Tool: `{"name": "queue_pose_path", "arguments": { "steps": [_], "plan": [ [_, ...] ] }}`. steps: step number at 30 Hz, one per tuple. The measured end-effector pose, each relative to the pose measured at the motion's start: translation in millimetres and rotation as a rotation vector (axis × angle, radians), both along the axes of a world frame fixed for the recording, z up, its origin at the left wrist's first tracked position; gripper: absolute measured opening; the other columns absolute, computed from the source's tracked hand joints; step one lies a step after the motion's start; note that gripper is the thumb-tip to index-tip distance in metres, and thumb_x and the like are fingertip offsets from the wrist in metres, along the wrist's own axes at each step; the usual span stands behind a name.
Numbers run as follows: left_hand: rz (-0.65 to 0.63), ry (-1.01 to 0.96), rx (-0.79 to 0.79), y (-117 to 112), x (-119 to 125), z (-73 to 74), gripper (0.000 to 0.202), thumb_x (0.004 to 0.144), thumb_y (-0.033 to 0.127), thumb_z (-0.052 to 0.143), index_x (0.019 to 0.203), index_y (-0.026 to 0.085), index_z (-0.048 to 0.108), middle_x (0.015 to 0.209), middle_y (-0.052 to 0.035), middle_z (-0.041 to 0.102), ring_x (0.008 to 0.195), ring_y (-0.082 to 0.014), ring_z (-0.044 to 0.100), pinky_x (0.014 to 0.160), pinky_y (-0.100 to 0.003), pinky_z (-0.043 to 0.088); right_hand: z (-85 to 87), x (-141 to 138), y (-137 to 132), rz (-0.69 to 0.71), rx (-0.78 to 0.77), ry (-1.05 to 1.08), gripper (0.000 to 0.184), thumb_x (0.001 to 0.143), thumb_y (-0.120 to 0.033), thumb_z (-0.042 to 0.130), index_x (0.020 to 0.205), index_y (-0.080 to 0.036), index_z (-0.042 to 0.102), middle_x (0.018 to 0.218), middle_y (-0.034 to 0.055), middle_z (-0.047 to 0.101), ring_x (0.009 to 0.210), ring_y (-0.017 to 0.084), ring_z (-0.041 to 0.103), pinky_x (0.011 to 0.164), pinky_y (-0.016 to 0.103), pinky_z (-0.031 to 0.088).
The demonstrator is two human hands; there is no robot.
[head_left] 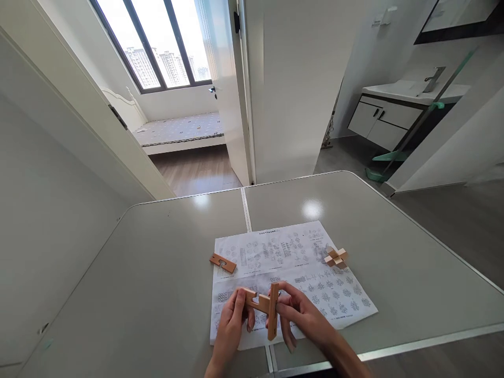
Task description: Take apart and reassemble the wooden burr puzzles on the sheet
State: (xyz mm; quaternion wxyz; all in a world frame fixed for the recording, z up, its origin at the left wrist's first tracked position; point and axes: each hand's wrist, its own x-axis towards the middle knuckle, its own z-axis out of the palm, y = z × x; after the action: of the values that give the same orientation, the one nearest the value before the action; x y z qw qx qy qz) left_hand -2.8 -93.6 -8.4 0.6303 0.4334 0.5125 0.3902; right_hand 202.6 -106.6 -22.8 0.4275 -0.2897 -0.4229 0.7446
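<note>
My left hand (232, 318) is closed on one end of a notched wooden puzzle piece (263, 303), held level above the printed sheet. At its other end, a second wooden puzzle piece (273, 321) stands crosswise to it; the two meet there, but how they fit together is hidden. My right hand (300, 311) pinches this crosswise piece from the right. Below both hands lies the instruction sheet (271, 273), covered with small diagrams. A loose wooden piece with a cut-out slot (223, 263) rests on the sheet's left edge. An assembled wooden burr puzzle (336, 258) sits at its right edge.
The grey table (165, 283) has a pale metal rim and a seam (246, 210) down its middle. Beyond it are an open door (230, 94), a bed (185, 128) under a window, and a washbasin cabinet (388, 118) with a green-handled broom (437, 105) at right.
</note>
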Motion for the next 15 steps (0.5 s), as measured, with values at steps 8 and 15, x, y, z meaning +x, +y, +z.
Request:
{"name": "queue_pose_path", "arguments": {
  "steps": [8, 15],
  "plan": [
    [-0.028, 0.008, 0.041, 2.0, -0.3, 0.1, 0.059, 0.094, 0.077, 0.055, 0.082, 0.02, 0.061, 0.051, 0.0044, 0.052, 0.048, -0.0117, 0.044, 0.052, -0.024, 0.04, -3.2, -2.0, 0.8, -0.003, 0.005, 0.02, 0.046, 0.096, -0.058, 0.072, 0.117, -0.02, 0.056, 0.086, 0.0066, 0.08, 0.038, 0.013, 0.066, 0.036, 0.017, 0.042],
    [-0.054, -0.003, 0.042, 1.8, -1.8, -2.2, 0.059, 0.095, 0.077, 0.054, 0.086, 0.019, 0.063, 0.053, 0.0041, 0.053, 0.049, -0.0117, 0.045, 0.053, -0.024, 0.041, -3.5, -2.7, -0.4, -0.045, 0.025, 0.023, 0.042, 0.097, -0.055, 0.072, 0.115, -0.02, 0.057, 0.084, 0.005, 0.079, 0.035, 0.011, 0.065, 0.034, 0.015, 0.041]
  ]
}}
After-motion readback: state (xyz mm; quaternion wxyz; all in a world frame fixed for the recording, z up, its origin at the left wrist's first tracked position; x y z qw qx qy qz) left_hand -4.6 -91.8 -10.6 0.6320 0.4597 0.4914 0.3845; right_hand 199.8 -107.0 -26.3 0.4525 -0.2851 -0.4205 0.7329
